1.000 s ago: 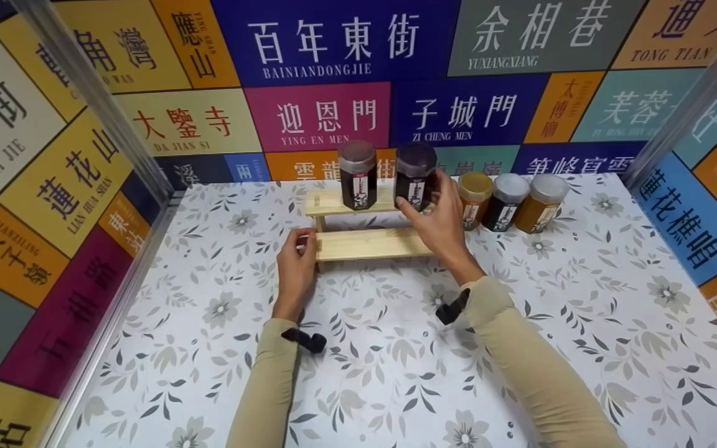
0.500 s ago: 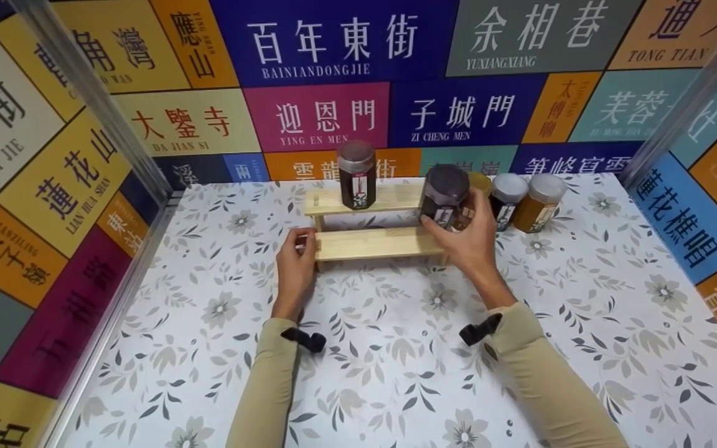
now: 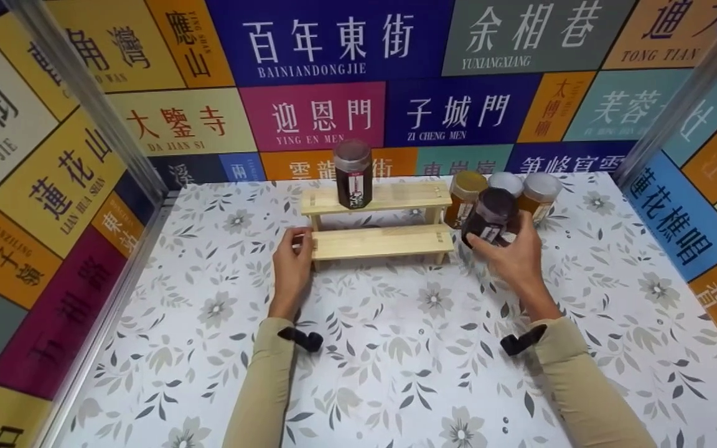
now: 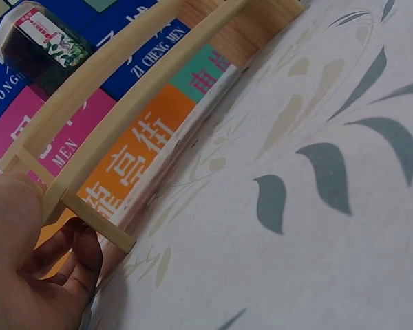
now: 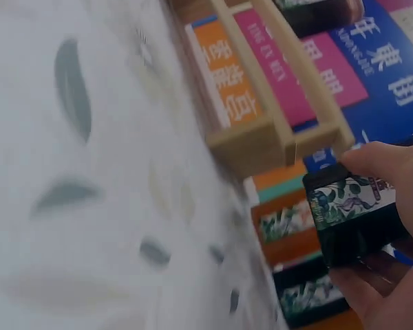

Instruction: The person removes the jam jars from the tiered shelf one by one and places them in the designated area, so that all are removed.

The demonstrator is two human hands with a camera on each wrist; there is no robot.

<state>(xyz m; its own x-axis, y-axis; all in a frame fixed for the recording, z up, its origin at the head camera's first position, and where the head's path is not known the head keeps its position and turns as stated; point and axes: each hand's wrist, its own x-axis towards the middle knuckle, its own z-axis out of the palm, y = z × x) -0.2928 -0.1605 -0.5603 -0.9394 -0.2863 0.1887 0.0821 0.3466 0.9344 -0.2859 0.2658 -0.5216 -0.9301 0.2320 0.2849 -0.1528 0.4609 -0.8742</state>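
Observation:
My left hand (image 3: 292, 264) grips the left end of a two-tier wooden stand (image 3: 383, 241), its thumb over the lower step and its fingers curled by the leg in the left wrist view. A dark-lidded jar with dark contents (image 3: 489, 214) is held tilted in my right hand (image 3: 517, 255), right of the stand. In the right wrist view the thumb and fingers are on opposite sides of this jar (image 5: 358, 234). On the stand's upper step, left of its middle, another dark jar (image 3: 354, 177) stands upright.
Right of the stand, at the back of the flower-patterned table (image 3: 371, 373), are a yellow-lidded jar (image 3: 467, 186) and two pale-lidded jars, the amber one (image 3: 542, 190) at the right. The held jar partly covers this row. Sign-printed panels (image 3: 321, 115) rise behind and at both sides.
My right hand has carried the dark jar off the upper step, rightward and toward me, to in front of the jar row. The left hand stays on the stand.

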